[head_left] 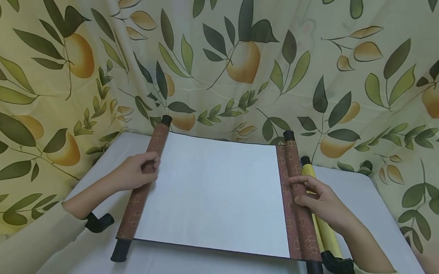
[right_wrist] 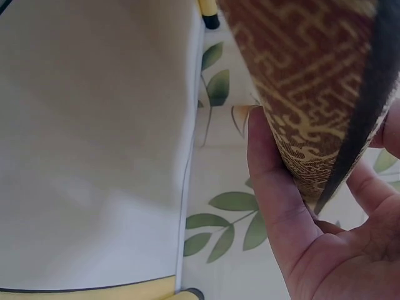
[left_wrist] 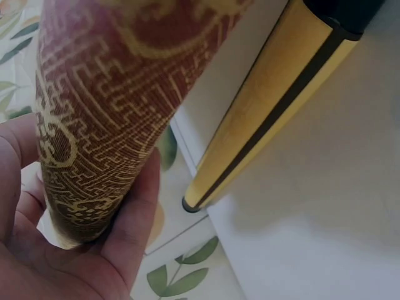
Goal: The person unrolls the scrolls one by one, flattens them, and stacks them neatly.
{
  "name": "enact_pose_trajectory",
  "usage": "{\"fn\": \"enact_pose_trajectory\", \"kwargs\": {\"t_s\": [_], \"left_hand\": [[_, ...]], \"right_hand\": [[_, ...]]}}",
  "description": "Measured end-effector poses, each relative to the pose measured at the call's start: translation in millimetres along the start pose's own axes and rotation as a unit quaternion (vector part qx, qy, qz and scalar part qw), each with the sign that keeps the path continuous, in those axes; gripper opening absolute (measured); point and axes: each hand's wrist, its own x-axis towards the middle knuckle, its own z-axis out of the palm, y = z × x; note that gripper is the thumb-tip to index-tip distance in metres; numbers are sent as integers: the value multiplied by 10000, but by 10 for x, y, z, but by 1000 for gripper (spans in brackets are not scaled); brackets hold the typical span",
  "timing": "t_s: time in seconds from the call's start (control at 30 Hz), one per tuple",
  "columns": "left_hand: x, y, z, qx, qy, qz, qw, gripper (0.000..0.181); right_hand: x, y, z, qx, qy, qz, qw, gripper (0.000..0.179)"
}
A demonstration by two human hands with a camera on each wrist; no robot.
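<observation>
A hanging scroll lies opened out across the middle of the head view, with a white blank sheet point(head_left: 217, 194) between two maroon brocade rollers with gold patterns. Black knobs cap the roller ends. My left hand point(head_left: 137, 172) grips the left roller point(head_left: 137, 211) around its middle, fingers curled. On the other side, my right hand point(head_left: 321, 198) holds the right roller point(head_left: 305, 226) between thumb and fingers. Both wrist views show the brocade close up, with fingers and thumb on either side of the left roller point(left_wrist: 112, 125) and the right roller point(right_wrist: 312, 81).
A yellow scroll roll point(head_left: 327, 235) with black ends lies just right of the right roller, partly hidden by my hand. Under everything is a white table point(head_left: 195, 271). A curtain with leaves and fruit point(head_left: 221, 92) hangs behind the table and at its sides.
</observation>
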Motion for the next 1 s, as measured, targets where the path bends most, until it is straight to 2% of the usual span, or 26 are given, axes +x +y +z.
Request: {"fn": "enact_pose_trajectory", "kwargs": {"t_s": [0.23, 0.5, 0.83, 1.0], "left_hand": [[-1, -38, -14, -38, 2, -117, 9999, 10], [-9, -38, -31, 46, 6, -86, 10000, 26], [-43, -72, -91, 65, 36, -168, 9998, 19], [-39, -105, -110, 173, 61, -77, 9998, 14]], "right_hand": [[-4, 3, 6, 18, -34, 11, 10000, 47], [-15, 15, 2, -59, -12, 29, 10000, 47], [-15, 11, -4, -344, 68, 25, 9994, 46], [-16, 13, -5, -251, 48, 40, 9997, 46]]}}
